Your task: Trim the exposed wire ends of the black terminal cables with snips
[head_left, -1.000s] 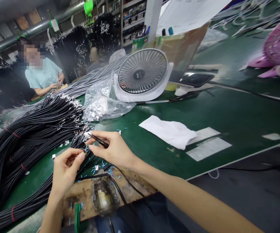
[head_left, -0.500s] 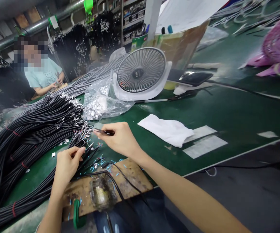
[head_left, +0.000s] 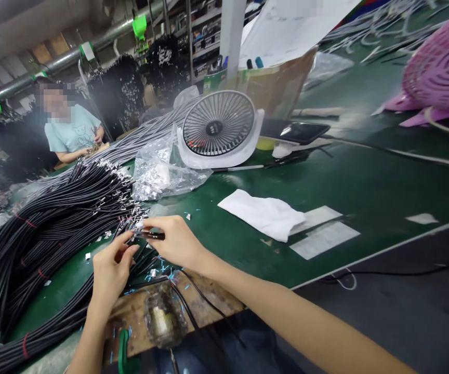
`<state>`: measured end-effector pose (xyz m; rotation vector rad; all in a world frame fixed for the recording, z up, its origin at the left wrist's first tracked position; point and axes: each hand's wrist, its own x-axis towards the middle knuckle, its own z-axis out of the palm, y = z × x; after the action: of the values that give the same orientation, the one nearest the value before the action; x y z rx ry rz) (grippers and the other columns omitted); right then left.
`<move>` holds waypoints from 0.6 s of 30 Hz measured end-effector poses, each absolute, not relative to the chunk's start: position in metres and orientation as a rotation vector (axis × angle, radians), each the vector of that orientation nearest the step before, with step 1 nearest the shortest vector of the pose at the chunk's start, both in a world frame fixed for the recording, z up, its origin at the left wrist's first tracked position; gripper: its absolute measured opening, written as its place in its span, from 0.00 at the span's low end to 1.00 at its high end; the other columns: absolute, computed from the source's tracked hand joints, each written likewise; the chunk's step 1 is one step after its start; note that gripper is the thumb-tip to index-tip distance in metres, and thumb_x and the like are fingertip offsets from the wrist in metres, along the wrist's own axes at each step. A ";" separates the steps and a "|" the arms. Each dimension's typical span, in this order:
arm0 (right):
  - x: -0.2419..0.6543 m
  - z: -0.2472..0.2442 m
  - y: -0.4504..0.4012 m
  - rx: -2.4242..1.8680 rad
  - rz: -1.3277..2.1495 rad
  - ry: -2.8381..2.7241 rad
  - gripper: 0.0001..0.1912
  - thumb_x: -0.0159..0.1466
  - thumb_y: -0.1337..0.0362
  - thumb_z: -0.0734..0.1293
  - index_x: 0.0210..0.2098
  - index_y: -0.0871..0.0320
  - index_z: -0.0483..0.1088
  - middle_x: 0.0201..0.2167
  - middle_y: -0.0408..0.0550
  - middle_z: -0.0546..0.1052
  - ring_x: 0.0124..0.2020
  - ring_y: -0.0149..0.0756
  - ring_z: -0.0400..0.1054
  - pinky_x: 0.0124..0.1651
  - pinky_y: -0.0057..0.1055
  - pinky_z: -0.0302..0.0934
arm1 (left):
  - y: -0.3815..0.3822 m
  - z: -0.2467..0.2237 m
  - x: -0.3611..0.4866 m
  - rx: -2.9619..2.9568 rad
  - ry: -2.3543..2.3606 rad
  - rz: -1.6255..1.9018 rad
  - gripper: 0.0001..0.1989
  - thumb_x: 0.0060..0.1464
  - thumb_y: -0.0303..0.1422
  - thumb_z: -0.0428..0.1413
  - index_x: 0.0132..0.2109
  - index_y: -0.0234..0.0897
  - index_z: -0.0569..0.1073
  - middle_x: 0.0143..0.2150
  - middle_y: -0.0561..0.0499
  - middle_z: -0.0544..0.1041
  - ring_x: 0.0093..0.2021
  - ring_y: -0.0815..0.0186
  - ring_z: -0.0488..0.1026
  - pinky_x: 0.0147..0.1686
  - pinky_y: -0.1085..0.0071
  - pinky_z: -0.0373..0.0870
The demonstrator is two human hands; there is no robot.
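Observation:
Dark tweezers are pinched in my right hand, their tips pointing left over the cable ends. My left hand is close beside the tips, its thumb and forefinger slightly apart; whatever they may hold is too small to make out. Under and behind both hands lie the stripped ends of a large bundle of black cables. Below my hands, a stained wooden board carries a metal block, and blue wire scraps are scattered near it.
A small fan stands behind a clear plastic bag. A white cloth and pale strips lie to the right. Farther right are a phone and a pink basket-like object. A person sits at the far left.
My right hand has moved left and down with the tweezers, so their tips now meet the area of my left fingertips. The left fingers have reached up slightly. The view has shifted a little.

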<state>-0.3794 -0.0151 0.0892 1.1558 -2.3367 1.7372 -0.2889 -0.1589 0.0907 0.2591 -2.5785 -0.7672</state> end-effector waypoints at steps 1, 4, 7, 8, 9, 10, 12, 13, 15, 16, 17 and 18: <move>-0.378 0.087 -0.016 1.190 1.774 -2.272 0.12 0.53 0.77 0.63 0.32 0.59 0.76 0.31 0.46 0.78 0.31 0.32 0.70 0.35 0.26 0.59 | -0.159 0.092 -0.287 0.241 -2.578 -0.770 0.12 0.53 0.36 0.55 0.43 0.39 0.75 0.24 0.54 0.76 0.24 0.68 0.73 0.26 0.75 0.67; -0.375 0.083 -0.019 1.268 1.833 -2.160 0.12 0.52 0.77 0.64 0.32 0.60 0.76 0.30 0.46 0.78 0.30 0.30 0.69 0.33 0.25 0.59 | -0.160 0.091 -0.284 0.222 -2.561 -0.793 0.10 0.53 0.35 0.55 0.39 0.37 0.78 0.29 0.51 0.79 0.27 0.66 0.75 0.27 0.75 0.68; -0.374 0.082 -0.020 1.296 1.891 -2.128 0.11 0.52 0.77 0.66 0.32 0.61 0.76 0.29 0.46 0.77 0.29 0.30 0.68 0.33 0.24 0.59 | -0.161 0.090 -0.282 0.218 -2.546 -0.804 0.09 0.52 0.35 0.56 0.38 0.37 0.78 0.29 0.51 0.79 0.28 0.65 0.75 0.27 0.75 0.68; -0.374 0.082 -0.020 1.289 1.925 -2.125 0.09 0.53 0.76 0.66 0.32 0.61 0.76 0.28 0.46 0.77 0.29 0.30 0.68 0.32 0.24 0.59 | -0.161 0.090 -0.281 0.219 -2.547 -0.817 0.09 0.52 0.34 0.56 0.38 0.37 0.78 0.27 0.51 0.79 0.27 0.65 0.75 0.26 0.75 0.67; -0.373 0.083 -0.019 1.273 1.966 -2.124 0.08 0.54 0.74 0.66 0.31 0.61 0.76 0.28 0.46 0.77 0.28 0.29 0.68 0.32 0.24 0.59 | -0.160 0.091 -0.280 0.220 -2.547 -0.839 0.09 0.52 0.34 0.55 0.38 0.37 0.79 0.25 0.52 0.78 0.25 0.66 0.74 0.24 0.76 0.66; -0.373 0.083 -0.019 1.259 2.007 -2.126 0.06 0.56 0.72 0.66 0.31 0.62 0.76 0.28 0.46 0.77 0.28 0.29 0.68 0.31 0.24 0.59 | -0.158 0.091 -0.279 0.218 -2.549 -0.871 0.09 0.52 0.34 0.55 0.38 0.37 0.79 0.23 0.53 0.77 0.23 0.67 0.73 0.23 0.76 0.66; -0.373 0.085 -0.018 1.237 2.068 -2.130 0.06 0.58 0.69 0.66 0.30 0.63 0.75 0.27 0.46 0.77 0.28 0.29 0.68 0.30 0.23 0.58 | -0.155 0.091 -0.277 0.227 -2.547 -0.942 0.09 0.52 0.33 0.55 0.38 0.37 0.79 0.23 0.53 0.77 0.21 0.69 0.71 0.21 0.77 0.64; -0.372 0.085 -0.018 1.230 2.079 -2.133 0.06 0.58 0.68 0.66 0.30 0.63 0.75 0.27 0.46 0.77 0.27 0.28 0.67 0.30 0.23 0.58 | -0.153 0.090 -0.277 0.244 -2.540 -0.968 0.09 0.53 0.34 0.55 0.38 0.37 0.78 0.23 0.53 0.77 0.21 0.69 0.71 0.21 0.77 0.64; -0.372 0.085 -0.017 1.225 2.057 -2.154 0.06 0.58 0.68 0.66 0.29 0.63 0.74 0.26 0.45 0.76 0.27 0.28 0.67 0.29 0.23 0.58 | -0.149 0.090 -0.277 0.301 -2.515 -0.988 0.10 0.53 0.34 0.55 0.38 0.37 0.78 0.24 0.53 0.77 0.21 0.70 0.71 0.21 0.77 0.63; -0.372 0.085 -0.016 1.223 2.031 -2.172 0.05 0.58 0.69 0.66 0.29 0.63 0.74 0.26 0.45 0.76 0.27 0.28 0.66 0.29 0.23 0.57 | -0.148 0.090 -0.277 0.329 -2.507 -1.002 0.10 0.53 0.34 0.55 0.38 0.37 0.78 0.25 0.53 0.77 0.21 0.69 0.71 0.21 0.77 0.64; -0.372 0.084 -0.017 1.225 1.995 -2.188 0.05 0.57 0.71 0.65 0.29 0.62 0.74 0.26 0.45 0.76 0.27 0.28 0.66 0.29 0.23 0.57 | -0.147 0.091 -0.277 0.343 -2.512 -1.033 0.10 0.52 0.34 0.55 0.39 0.37 0.78 0.25 0.53 0.77 0.22 0.68 0.72 0.22 0.76 0.64; -0.373 0.083 -0.017 1.234 1.943 -2.203 0.05 0.56 0.73 0.65 0.29 0.62 0.74 0.26 0.44 0.76 0.27 0.28 0.66 0.30 0.24 0.57 | -0.147 0.093 -0.278 0.342 -2.538 -1.079 0.10 0.52 0.33 0.55 0.40 0.37 0.78 0.26 0.53 0.78 0.23 0.68 0.73 0.23 0.76 0.66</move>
<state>-0.3726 -0.0168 0.0829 1.2339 -2.2032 1.9434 -0.2779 -0.1466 0.0930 0.3419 -2.5375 -1.0790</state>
